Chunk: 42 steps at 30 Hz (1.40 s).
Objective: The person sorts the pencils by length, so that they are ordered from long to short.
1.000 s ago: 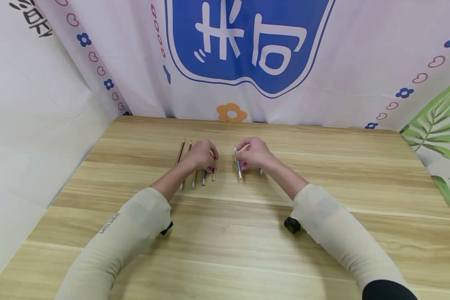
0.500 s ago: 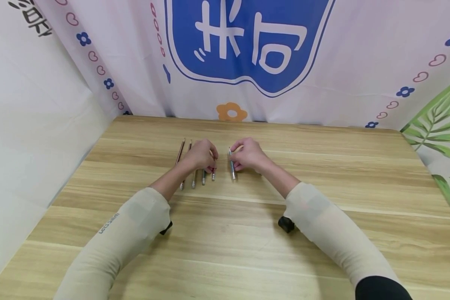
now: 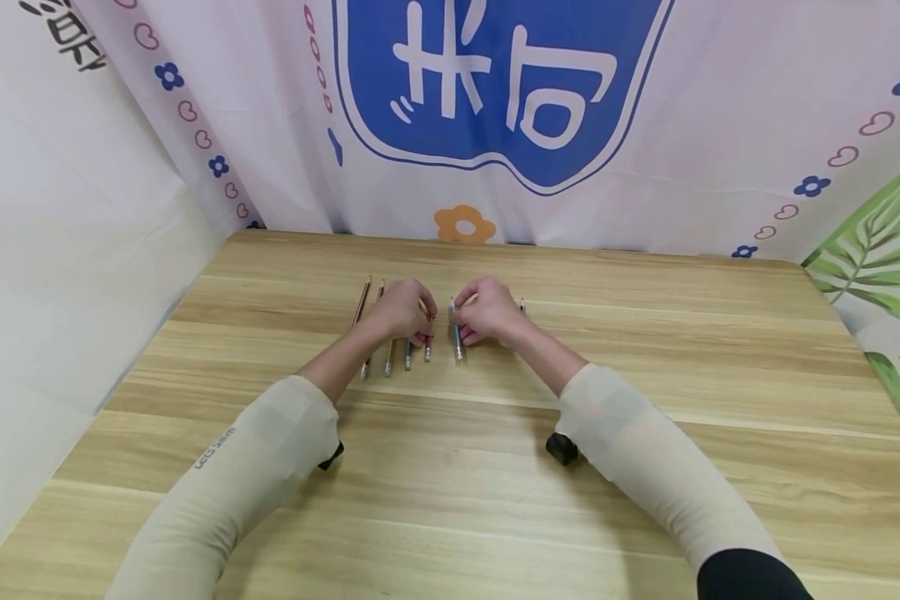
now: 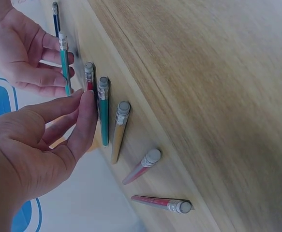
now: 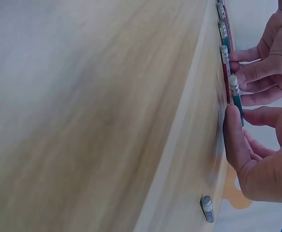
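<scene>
In the head view my left hand pinches a red pencil that lies on the table, eraser end toward me. My right hand pinches a blue-green pencil between thumb and fingers, a short gap to the right of the red one. That pencil tilts, white eraser toward the camera in the right wrist view. Left of the red pencil lie a green pencil, a yellow pencil and two reddish pencils, one of them outermost. My left hand partly covers this row in the head view.
Another dark pencil lies to the right, partly hidden behind my right wrist in the head view. The wooden table ends at a printed cloth backdrop. A white wall stands at the left.
My right hand has moved left with the blue-green pencil, bringing it closer to the red one. The left hand stays in place.
</scene>
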Available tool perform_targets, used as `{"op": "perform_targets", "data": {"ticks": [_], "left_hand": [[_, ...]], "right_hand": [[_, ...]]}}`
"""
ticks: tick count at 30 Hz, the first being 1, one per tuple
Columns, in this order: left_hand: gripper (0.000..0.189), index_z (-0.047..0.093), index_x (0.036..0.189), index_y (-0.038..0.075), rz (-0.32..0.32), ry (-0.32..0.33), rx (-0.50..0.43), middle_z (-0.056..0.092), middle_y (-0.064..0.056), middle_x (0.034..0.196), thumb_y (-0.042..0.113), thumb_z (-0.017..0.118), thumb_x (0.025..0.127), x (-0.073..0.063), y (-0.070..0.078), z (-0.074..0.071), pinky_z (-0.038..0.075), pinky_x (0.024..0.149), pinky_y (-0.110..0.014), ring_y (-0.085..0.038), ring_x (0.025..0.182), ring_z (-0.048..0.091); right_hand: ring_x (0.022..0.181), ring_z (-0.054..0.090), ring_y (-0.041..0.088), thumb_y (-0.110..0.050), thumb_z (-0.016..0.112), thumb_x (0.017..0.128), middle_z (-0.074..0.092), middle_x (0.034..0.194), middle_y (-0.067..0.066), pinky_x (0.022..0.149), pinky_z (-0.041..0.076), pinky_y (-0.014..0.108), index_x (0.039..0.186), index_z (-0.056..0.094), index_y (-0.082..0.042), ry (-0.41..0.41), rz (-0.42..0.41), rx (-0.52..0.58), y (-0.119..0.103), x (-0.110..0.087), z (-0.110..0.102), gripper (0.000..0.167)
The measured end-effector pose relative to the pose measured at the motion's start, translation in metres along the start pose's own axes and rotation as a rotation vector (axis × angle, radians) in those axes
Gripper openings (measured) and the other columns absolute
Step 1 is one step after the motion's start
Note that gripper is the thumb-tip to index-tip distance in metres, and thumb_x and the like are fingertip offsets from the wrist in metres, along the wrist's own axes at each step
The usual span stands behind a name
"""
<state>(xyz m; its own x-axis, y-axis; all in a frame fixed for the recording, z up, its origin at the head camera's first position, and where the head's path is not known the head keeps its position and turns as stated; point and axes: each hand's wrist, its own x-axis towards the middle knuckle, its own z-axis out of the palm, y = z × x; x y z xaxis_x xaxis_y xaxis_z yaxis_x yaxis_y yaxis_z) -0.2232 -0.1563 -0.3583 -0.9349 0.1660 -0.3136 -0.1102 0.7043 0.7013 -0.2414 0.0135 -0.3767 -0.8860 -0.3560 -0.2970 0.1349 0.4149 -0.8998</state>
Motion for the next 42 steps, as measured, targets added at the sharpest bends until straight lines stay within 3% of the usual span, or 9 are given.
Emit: {"op": "perform_targets", "data": {"ticks": [18, 27, 42], "left_hand": [[0.018, 0.068, 0.108, -0.013, 0.034, -0.022, -0.010, 0.074, -0.023, 0.086, -0.012, 0.070, 0.090, -0.005, -0.001, -0.004, 0.066, 0.063, -0.031, -0.027, 0.067, 0.074], [0.014, 0.069, 0.101, -0.011, 0.039, 0.002, 0.009, 0.072, -0.019, 0.083, -0.012, 0.072, 0.087, -0.004, 0.000, -0.002, 0.065, 0.062, -0.031, -0.025, 0.064, 0.073], [0.015, 0.070, 0.103, -0.010, 0.048, 0.007, 0.013, 0.074, -0.019, 0.085, -0.011, 0.073, 0.088, -0.003, -0.004, -0.001, 0.065, 0.061, -0.030, -0.025, 0.066, 0.073]], "right_hand": [[0.059, 0.066, 0.018, 0.006, 0.062, 0.092, 0.069, 0.078, 0.015, 0.060, 0.065, 0.029, 0.110, 0.064, 0.006, 0.015, 0.002, -0.024, -0.002, 0.004, 0.006, 0.018], [0.058, 0.066, 0.017, 0.006, 0.065, 0.091, 0.070, 0.077, 0.015, 0.058, 0.064, 0.029, 0.105, 0.065, 0.005, 0.035, 0.007, -0.052, -0.004, 0.005, 0.008, 0.013], [0.056, 0.065, 0.016, 0.004, 0.065, 0.090, 0.070, 0.076, 0.014, 0.056, 0.063, 0.027, 0.097, 0.067, 0.004, 0.067, -0.032, -0.123, -0.004, 0.007, 0.011, 0.008]]}}
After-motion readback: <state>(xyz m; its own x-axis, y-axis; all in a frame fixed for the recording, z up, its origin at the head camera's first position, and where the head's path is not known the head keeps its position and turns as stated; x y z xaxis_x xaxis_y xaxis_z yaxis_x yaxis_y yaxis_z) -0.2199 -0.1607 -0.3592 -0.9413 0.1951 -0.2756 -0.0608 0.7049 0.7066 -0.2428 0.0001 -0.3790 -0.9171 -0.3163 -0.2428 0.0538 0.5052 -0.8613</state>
